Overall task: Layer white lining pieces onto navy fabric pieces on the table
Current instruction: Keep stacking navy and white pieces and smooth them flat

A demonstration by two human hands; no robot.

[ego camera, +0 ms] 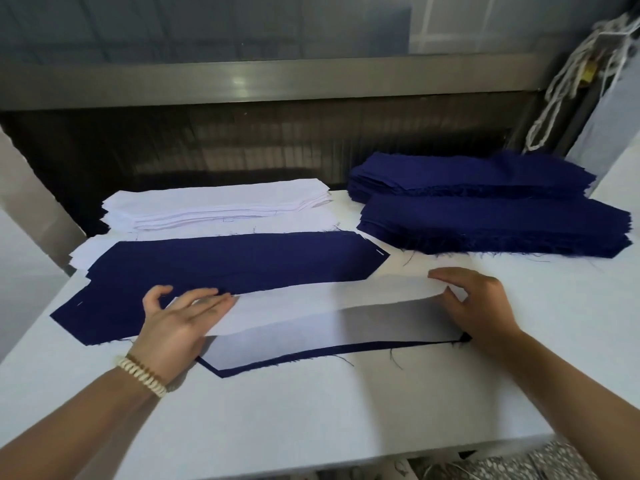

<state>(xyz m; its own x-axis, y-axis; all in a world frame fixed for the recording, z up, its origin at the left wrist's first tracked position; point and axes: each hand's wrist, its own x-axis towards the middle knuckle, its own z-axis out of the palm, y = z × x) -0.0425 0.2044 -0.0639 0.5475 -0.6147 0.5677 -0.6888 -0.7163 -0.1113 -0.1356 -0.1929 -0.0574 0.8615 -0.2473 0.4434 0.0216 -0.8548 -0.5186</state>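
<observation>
Head: left fingers [207,301] flat on lining [311,308]

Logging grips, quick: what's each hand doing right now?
Left hand: open, fingers flat on the lining.
Right hand: pinches the lining's end.

White flat table [311,420]: navy cut-fabric pc [235,261] just beyond left hand [180,320]; white lining-pc stack [214,206] further back; two navy fabric stacks [485,220] beyond right hand [481,306].

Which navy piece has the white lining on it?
The nearest piece, under the left hand and right hand: lining covers all but its front edge. The piece behind lies bare.
</observation>
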